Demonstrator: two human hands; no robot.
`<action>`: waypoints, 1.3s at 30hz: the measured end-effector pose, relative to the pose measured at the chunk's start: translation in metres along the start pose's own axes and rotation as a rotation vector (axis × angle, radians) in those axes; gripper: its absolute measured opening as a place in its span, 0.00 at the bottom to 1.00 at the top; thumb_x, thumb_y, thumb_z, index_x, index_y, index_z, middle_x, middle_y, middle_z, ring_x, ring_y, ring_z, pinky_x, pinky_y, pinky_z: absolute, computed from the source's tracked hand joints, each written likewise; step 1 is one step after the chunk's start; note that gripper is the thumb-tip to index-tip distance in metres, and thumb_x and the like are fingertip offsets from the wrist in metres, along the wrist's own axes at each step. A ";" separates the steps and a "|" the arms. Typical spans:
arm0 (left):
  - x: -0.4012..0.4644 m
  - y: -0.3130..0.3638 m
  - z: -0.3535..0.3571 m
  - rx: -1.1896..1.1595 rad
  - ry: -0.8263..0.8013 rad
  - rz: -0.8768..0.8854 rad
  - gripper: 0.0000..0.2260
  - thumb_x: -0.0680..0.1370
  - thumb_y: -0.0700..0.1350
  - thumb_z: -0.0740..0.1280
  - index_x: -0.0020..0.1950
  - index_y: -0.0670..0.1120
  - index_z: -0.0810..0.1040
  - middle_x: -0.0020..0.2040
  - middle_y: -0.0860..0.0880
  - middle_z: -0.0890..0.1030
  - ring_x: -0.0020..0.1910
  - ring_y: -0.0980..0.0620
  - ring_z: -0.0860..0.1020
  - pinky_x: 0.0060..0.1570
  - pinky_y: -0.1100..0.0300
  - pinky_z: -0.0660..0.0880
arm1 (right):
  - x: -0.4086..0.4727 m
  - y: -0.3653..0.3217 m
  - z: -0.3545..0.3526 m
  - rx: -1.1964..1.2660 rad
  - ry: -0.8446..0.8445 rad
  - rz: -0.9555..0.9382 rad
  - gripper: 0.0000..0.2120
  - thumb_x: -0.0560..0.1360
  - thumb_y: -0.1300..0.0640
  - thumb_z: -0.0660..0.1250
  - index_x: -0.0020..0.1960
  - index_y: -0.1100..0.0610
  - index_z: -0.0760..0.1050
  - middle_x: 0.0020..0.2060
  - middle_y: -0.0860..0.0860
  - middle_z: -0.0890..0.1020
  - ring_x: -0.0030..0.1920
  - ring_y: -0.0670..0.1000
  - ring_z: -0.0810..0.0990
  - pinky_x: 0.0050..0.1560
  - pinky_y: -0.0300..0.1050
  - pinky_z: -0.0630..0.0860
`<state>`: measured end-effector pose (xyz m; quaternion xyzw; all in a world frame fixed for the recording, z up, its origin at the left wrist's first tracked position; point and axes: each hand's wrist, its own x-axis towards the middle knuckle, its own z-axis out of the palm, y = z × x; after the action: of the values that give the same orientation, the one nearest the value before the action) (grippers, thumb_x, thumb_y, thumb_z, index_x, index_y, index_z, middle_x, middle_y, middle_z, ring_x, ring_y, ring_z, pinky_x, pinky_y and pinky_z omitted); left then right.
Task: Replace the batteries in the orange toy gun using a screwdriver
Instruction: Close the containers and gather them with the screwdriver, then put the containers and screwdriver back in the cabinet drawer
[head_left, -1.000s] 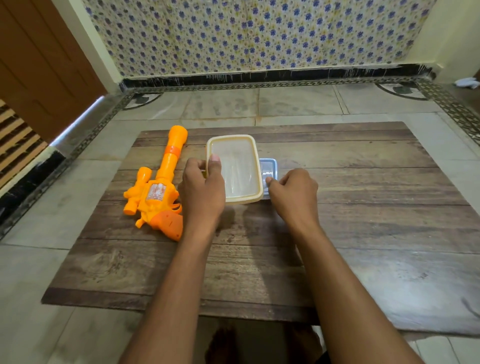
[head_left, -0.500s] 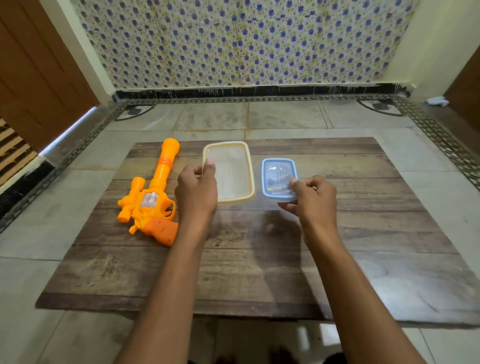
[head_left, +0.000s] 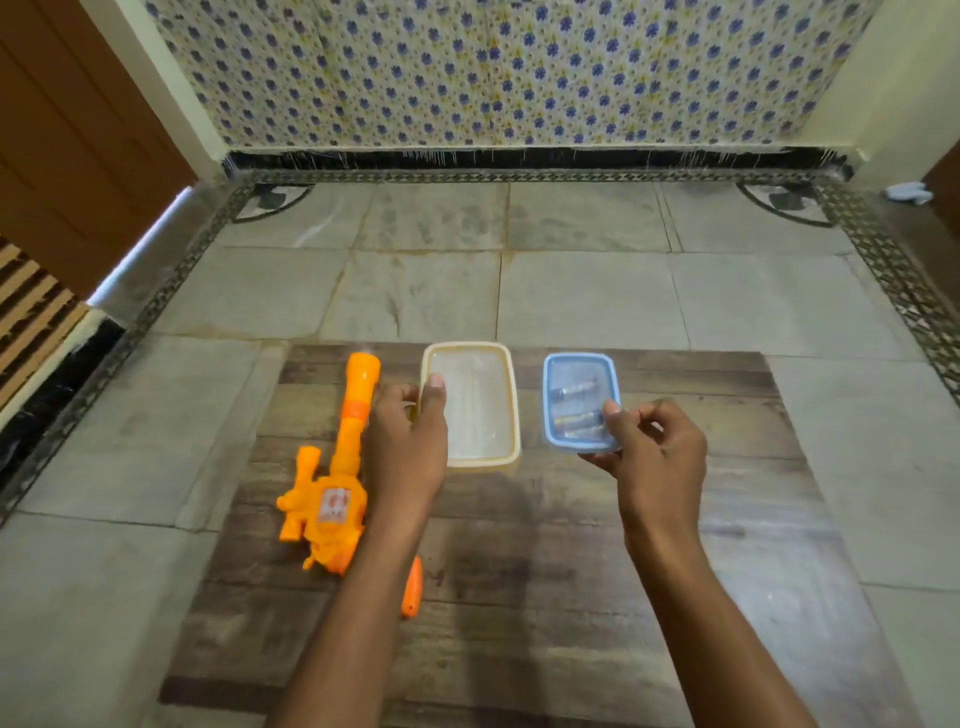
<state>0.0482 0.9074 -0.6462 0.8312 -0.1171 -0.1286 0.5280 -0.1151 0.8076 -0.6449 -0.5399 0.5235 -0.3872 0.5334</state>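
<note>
Head view, the only one I have: my left hand (head_left: 410, 441) grips the near left edge of the cream-lidded box (head_left: 470, 405), thumb laid on the lid and fingers curled over the rim. My right hand (head_left: 652, 449) pinches the near right corner of the blue-lidded box (head_left: 581, 400), thumb on top, with what look like batteries (head_left: 574, 402) showing through the clear lid. Both boxes sit apart on the wooden board (head_left: 571, 597), which lies on the tiled floor (head_left: 415, 291). The orange toy gun (head_left: 335, 478) lies untouched just left of my left wrist, barrel pointing away. I see no screwdriver; it may be in the cream box, though I cannot tell. I judge the step is opening the boxes: I would steady each base, peel the lid from a corner, and lift slowly so the cells do not spill.
</note>
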 end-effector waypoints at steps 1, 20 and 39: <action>-0.002 0.022 -0.011 0.013 -0.005 -0.010 0.13 0.83 0.51 0.66 0.44 0.44 0.74 0.33 0.52 0.73 0.34 0.52 0.72 0.33 0.63 0.66 | -0.003 -0.024 -0.001 0.017 0.006 0.007 0.13 0.81 0.59 0.70 0.39 0.58 0.72 0.38 0.52 0.81 0.44 0.51 0.86 0.40 0.52 0.86; -0.066 0.286 -0.226 -0.068 0.198 -0.164 0.15 0.82 0.57 0.66 0.51 0.46 0.79 0.45 0.51 0.81 0.48 0.45 0.80 0.46 0.48 0.80 | -0.095 -0.347 -0.011 0.014 -0.322 -0.044 0.12 0.80 0.57 0.70 0.40 0.58 0.72 0.42 0.60 0.82 0.48 0.59 0.86 0.46 0.63 0.85; -0.026 0.176 -0.539 -0.222 0.559 -0.357 0.13 0.83 0.58 0.65 0.53 0.48 0.76 0.49 0.53 0.82 0.49 0.51 0.81 0.49 0.43 0.84 | -0.300 -0.373 0.254 0.013 -0.811 -0.068 0.14 0.81 0.59 0.69 0.42 0.64 0.70 0.39 0.64 0.82 0.47 0.61 0.86 0.48 0.62 0.85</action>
<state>0.1953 1.2998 -0.2630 0.7793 0.1939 0.0020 0.5959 0.1441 1.1008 -0.2698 -0.6626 0.2499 -0.1636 0.6868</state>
